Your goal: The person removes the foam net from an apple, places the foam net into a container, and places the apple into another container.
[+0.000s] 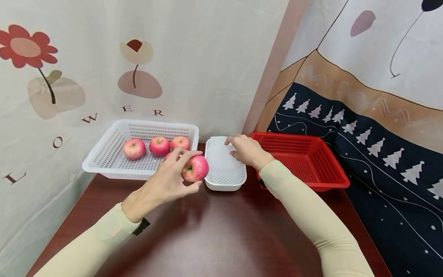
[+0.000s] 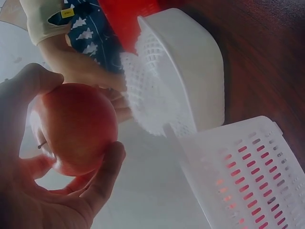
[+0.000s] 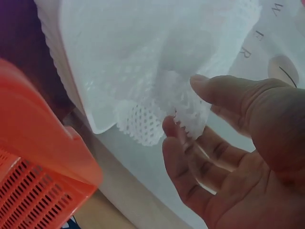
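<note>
My left hand [image 1: 166, 175] holds a red-pink apple [image 1: 195, 168] between curled fingers and thumb, in front of the white basket. In the left wrist view the apple [image 2: 78, 129] shows its stem turned toward the palm. My right hand [image 1: 247, 148] is over the far part of a small white tray [image 1: 225, 188] that contains white foam fruit nets [image 1: 223, 159]. The right wrist view has its thumb and fingers spread apart at the edge of a foam net [image 3: 140, 121]; whether they touch it is unclear.
A white perforated basket [image 1: 100, 163] with several apples [image 1: 134, 149] stands at the left, partly behind my left hand. On the right is a red perforated basket [image 1: 311, 161]. All stand on a dark reddish-brown table [image 1: 221, 231] against printed curtains [image 1: 207, 57].
</note>
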`<state>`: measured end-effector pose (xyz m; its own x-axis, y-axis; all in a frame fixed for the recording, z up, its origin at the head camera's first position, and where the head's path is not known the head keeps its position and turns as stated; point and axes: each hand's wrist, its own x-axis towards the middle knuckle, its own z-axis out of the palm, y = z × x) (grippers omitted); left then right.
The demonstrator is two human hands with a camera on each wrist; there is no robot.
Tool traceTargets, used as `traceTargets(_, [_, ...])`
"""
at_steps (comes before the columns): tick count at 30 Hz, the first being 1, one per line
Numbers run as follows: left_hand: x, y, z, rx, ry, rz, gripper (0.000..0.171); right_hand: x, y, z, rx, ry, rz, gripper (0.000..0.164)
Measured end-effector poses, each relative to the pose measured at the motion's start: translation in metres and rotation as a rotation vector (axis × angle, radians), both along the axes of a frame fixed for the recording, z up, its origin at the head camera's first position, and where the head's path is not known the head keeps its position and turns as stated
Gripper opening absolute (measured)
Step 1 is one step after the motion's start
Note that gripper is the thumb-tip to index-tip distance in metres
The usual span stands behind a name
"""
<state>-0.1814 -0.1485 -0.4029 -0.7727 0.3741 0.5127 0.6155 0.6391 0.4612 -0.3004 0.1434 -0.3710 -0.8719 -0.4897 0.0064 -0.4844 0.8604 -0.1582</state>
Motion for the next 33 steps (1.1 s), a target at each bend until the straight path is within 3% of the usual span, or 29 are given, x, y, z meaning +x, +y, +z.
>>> traceTargets(14, [-0.002,-0.004,-0.001,-0.016,-0.039,0.020,0.085,0.007,0.015,-0.002,-0.028,0.097,-0.025,0.042])
traceTargets(33, [-0.008,-0.010,0.000,-0.018,-0.041,0.047,0.078,0.045,0.032,-0.003,-0.152,0.250,0.034,0.035])
